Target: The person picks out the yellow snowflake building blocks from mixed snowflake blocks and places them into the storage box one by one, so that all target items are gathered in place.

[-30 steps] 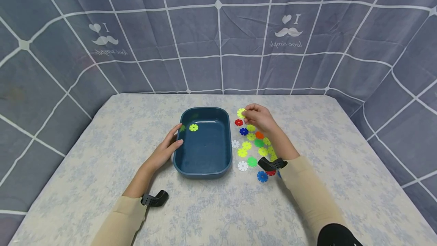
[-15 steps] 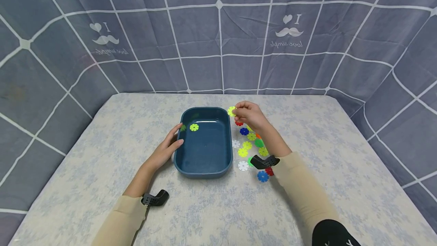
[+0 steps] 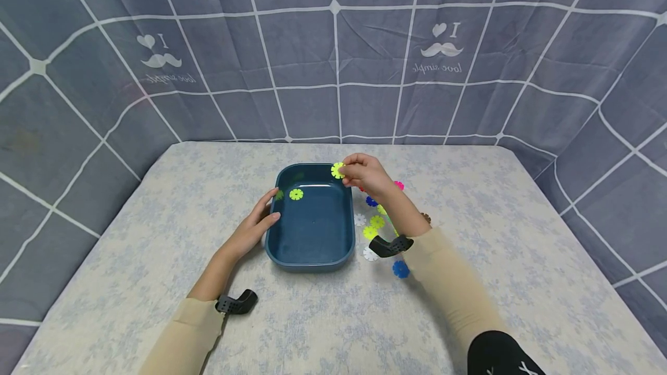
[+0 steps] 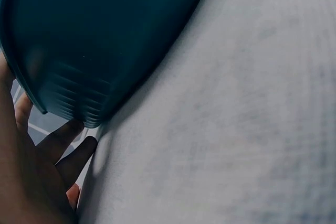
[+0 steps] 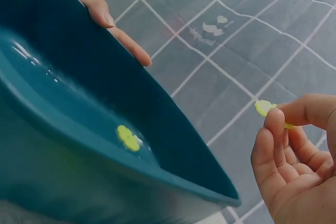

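Note:
A dark teal plastic basin (image 3: 312, 236) stands mid-table. My left hand (image 3: 251, 229) holds its left side, thumb and forefinger over the rim, while the other fingers (image 4: 60, 140) lie along the outer wall in the left wrist view. Between thumb and forefinger my right hand (image 3: 367, 177) pinches a yellow snowflake disc (image 3: 337, 171), at the basin's far right corner. In the right wrist view that held disc (image 5: 265, 107) is partly covered by the fingertips. One yellow disc (image 3: 296, 194) lies on the basin floor, with its reflection on the wall.
Right of the basin, several loose snowflake discs are scattered, including a blue disc (image 3: 400, 269), a white disc (image 3: 370, 253) and a yellow disc (image 3: 370, 232). My right forearm hides part of them. A grey checked curtain (image 3: 375, 45) hangs behind the table.
My right hand has moved left with the pinched yellow disc, from above the loose discs to the basin's far right corner. The left hand and basin have stayed put.

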A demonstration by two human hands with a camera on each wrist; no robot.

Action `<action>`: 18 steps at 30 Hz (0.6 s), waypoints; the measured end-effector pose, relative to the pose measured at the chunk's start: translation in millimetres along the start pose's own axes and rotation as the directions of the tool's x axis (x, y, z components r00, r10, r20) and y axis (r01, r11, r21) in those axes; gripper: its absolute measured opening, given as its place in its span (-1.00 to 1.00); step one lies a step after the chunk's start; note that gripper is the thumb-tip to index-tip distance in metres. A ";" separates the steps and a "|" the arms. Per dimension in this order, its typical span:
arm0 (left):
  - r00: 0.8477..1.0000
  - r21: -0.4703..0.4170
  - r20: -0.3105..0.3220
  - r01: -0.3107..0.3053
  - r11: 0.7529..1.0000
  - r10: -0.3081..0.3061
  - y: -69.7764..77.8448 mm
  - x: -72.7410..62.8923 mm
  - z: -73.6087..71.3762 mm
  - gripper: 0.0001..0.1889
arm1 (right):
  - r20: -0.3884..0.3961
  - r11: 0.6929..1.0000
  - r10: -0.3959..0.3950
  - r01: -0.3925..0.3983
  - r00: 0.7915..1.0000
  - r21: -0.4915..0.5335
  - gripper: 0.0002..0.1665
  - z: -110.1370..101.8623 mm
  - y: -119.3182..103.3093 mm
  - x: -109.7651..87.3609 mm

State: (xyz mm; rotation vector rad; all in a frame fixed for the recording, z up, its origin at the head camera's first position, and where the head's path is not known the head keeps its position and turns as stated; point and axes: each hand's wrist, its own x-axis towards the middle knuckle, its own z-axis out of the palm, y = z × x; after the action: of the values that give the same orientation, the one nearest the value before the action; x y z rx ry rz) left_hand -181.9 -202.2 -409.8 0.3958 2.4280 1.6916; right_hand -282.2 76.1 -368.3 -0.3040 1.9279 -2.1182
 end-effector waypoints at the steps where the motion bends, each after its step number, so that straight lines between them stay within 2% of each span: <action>1: 1.000 0.002 0.000 0.000 1.000 0.000 -0.2 0.0 -0.1 -0.37 | 0.004 1.000 0.002 -0.002 1.000 0.004 -0.92 1.7 0.1 0.2; 14: 1.000 0.005 0.008 -0.005 1.000 0.005 2.1 -1.4 0.2 -0.37 | 0.046 1.000 0.010 -0.010 0.999 0.001 -0.89 22.8 5.9 5.0; 18: 1.000 -0.001 0.002 -0.014 1.000 0.014 -20.7 5.6 -0.7 -0.36 | 0.071 1.000 0.000 0.000 0.998 0.003 -0.89 29.6 7.4 6.4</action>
State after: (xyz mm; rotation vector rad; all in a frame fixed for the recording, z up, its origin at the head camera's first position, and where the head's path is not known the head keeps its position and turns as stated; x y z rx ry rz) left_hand -190.0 -207.9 -428.8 0.4154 2.4291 1.6968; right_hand -278.2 45.5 -372.9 -0.3730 1.8847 -2.0816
